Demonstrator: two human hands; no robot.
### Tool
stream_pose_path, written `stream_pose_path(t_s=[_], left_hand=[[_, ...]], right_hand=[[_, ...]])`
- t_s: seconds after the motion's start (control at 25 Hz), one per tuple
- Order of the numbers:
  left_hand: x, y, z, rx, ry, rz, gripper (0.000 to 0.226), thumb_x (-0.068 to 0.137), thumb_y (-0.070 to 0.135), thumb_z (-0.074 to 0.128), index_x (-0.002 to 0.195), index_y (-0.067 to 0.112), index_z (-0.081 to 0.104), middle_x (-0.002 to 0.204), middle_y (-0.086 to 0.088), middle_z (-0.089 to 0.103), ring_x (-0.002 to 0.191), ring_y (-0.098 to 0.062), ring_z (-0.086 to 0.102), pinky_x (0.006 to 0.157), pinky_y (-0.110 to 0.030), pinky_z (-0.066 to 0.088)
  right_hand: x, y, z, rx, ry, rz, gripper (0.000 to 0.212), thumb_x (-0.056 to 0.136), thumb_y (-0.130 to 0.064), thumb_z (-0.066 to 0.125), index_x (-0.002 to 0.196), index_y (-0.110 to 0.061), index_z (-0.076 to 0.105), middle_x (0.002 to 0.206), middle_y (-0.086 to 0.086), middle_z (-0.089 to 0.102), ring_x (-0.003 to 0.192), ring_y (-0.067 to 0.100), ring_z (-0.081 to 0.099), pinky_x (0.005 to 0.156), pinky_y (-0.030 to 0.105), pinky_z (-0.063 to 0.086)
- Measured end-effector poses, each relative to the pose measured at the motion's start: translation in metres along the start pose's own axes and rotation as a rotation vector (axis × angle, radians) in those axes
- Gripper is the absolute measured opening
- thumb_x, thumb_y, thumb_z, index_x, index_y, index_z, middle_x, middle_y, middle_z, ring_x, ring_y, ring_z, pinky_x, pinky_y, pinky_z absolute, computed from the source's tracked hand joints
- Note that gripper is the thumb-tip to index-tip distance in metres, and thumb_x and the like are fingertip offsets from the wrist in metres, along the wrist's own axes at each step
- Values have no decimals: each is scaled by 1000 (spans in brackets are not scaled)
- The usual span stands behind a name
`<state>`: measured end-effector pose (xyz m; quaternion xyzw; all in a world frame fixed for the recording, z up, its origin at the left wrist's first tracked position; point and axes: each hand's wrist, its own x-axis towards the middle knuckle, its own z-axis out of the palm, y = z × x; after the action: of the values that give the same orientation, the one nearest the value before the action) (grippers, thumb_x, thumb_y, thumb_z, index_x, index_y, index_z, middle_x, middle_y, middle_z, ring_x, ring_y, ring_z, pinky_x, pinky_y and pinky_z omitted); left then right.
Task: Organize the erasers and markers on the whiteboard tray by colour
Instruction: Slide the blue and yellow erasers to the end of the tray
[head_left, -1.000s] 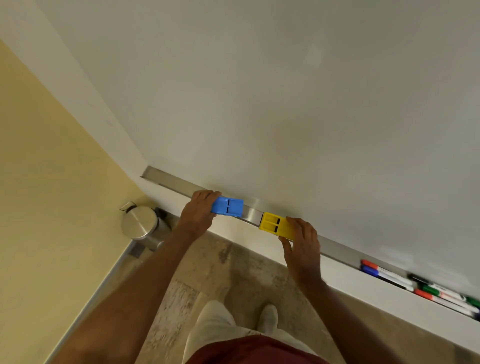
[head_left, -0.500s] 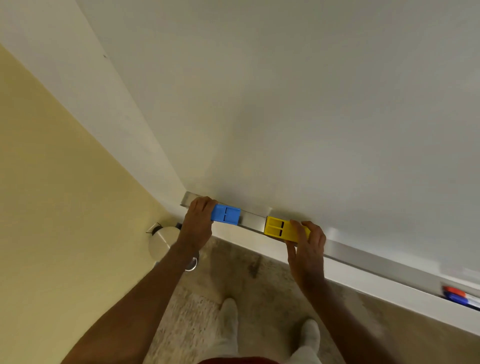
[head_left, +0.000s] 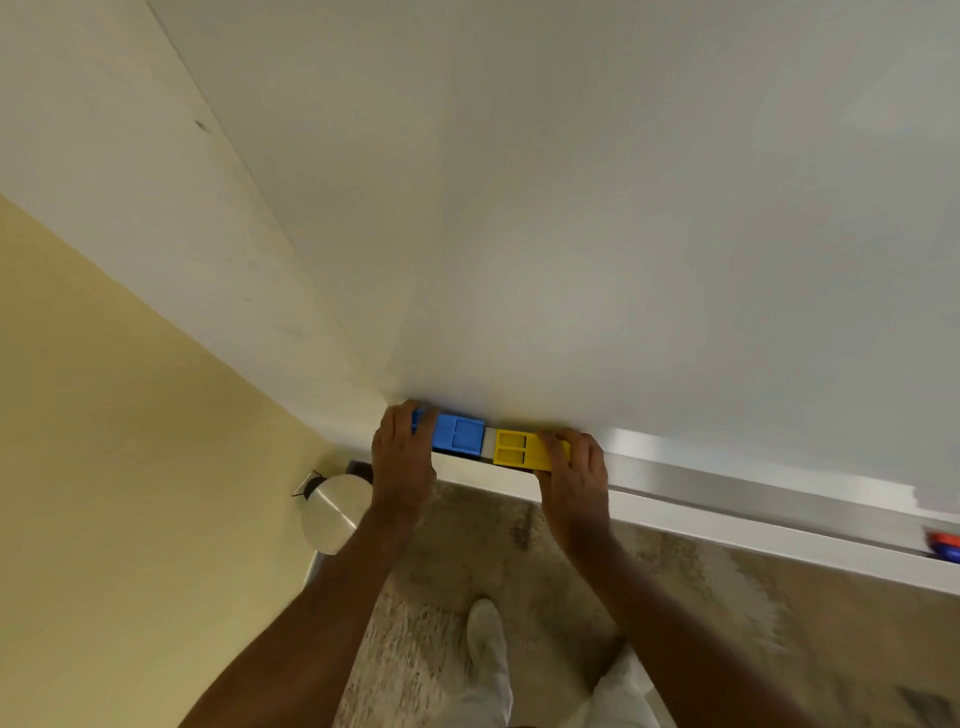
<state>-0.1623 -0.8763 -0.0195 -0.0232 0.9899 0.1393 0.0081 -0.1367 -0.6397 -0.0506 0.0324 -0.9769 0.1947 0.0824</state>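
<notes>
Erasers now closer: blue eraser (head_left: 460, 440) gripped by left hand (head_left: 402, 460), yellow eraser (head_left: 519, 449) by right hand (head_left: 574, 475).

My left hand (head_left: 402, 457) grips one eraser (head_left: 460, 440) at the far left end of the tray (head_left: 727, 480), which runs along the foot of the whiteboard (head_left: 623, 208). Just to its right, a narrow gap apart, lies a second eraser (head_left: 522, 449) under my right hand (head_left: 574, 475). Markers (head_left: 945, 545) lie in the tray far off to the right. A bin (head_left: 332, 512) stands on the floor below the tray's left end.
</notes>
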Motion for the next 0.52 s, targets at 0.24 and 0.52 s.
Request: stream_pose_path(t_s=[0.24,0.52], left_hand=[[6,-16,6,60,-70,-35,66,79,-1,71,139,15,52,142,-15,48,130,-36,45,97,-49,48],[7,-25,15,13,-115,-3,61,93,7,62,150,15,39,153,-15,39,140,-34,38,109,-48,44]], right_hand=[[2,-11,10,-36,-42,27,59,82,-23,82,135,-16,58,132,11,58,125,34,52,103,47,51],[0,-15,15,15,-108,52,56,90,-15,73,141,-15,51,139,12,54,132,33,46,107,48,50]])
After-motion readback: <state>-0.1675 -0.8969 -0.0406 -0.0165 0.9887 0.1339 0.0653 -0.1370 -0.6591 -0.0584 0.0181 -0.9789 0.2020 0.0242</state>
